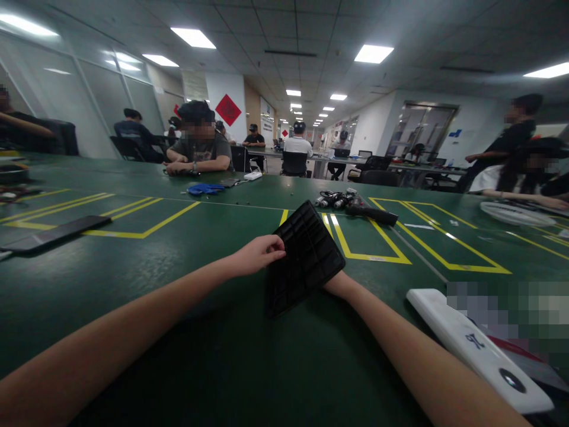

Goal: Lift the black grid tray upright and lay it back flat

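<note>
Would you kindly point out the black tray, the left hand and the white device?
black tray (306,258), head view, middle of its ribbed face.
left hand (258,254), head view, back of the hand.
white device (471,344), head view, its top.

One black tray (304,261), two hands, one white bar (475,347).

Bare desk (213,356) lies near and to the left. A white bar (475,347) blocks the near right; cables (338,199) and a black tool (371,214) lie beyond.
</note>
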`<state>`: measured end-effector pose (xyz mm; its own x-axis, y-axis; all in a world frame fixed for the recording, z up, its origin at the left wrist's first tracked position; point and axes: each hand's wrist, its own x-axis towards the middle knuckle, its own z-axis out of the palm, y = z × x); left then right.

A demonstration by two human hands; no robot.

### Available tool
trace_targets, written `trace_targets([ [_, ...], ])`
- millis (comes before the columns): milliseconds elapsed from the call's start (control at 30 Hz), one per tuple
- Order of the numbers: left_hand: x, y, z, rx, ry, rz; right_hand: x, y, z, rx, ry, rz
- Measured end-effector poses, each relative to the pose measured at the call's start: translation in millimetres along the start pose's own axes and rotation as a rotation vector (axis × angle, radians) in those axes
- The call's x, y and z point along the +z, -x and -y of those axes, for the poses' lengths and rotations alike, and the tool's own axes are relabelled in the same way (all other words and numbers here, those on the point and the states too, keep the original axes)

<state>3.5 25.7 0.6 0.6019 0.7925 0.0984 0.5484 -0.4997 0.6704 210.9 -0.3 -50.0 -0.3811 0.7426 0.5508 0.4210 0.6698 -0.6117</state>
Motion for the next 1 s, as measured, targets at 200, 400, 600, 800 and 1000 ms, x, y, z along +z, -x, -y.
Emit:
trace_targets([
  [200,-1.4,-0.4,5.4,0.125,0.049,0.008,2.0,0.9,-2.1,-0.01,-0.007,0.002],
  [400,-2.0,-0.3,4.4,0.083,-0.05,-0.012,1.3,-0.1,1.1,-0.036,0.038,-0.025],
  [600,2.2,-1.9,3.8,-0.174,0.554,-0.098,2.7,-1.0,-2.3,-0.092,0.049,0.033],
  [800,5.7,-2.4,12.2,-0.276,0.587,-0.048,2.0,0.5,-6.2,-0.029,0.073,0.015],
  [1000,9.9,-1.8,12.7,-0.004,0.024,-0.061,4.9,0.4,-4.0,-0.041,0.057,0.006],
])
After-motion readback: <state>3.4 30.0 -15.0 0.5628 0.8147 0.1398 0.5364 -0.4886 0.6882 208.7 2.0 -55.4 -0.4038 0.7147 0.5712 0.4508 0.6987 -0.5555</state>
